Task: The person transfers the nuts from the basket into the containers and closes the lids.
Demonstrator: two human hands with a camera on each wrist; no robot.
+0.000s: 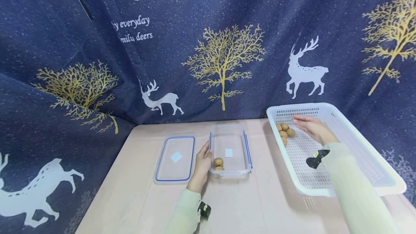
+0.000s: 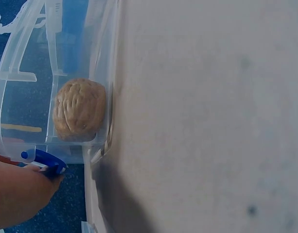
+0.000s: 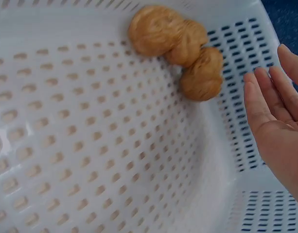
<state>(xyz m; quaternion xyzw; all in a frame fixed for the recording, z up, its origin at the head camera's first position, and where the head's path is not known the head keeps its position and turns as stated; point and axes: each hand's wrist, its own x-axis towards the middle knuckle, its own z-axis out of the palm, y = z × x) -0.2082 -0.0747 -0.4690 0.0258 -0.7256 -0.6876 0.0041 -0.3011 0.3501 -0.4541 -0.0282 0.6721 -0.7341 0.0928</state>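
Observation:
A clear food container [image 1: 246, 143] with blue-edged clips holds walnuts [image 1: 218, 161] in its near left corner. My left hand [image 1: 203, 161] grips the container's left side. In the left wrist view, that hand [image 2: 22, 191] is by a blue-edged clip [image 2: 49, 161], below a walnut [image 2: 79, 109] seen through the wall. On the right, my right hand [image 1: 313, 128] hangs inside a white basket [image 1: 294, 170], its fingers extended and nothing in them. Several walnuts [image 1: 284, 133] lie at the basket's far left. The right wrist view shows the fingers [image 3: 258, 104] apart from the walnuts [image 3: 202, 75].
A clear lid [image 1: 175, 158] with a blue seal lies flat left of the container. The table [image 1: 130, 205] has a pale pink cover. Behind it hangs a dark blue cloth [image 1: 195, 82] printed with deer and trees. The basket's raised rim [image 1: 360, 138] surrounds the right hand.

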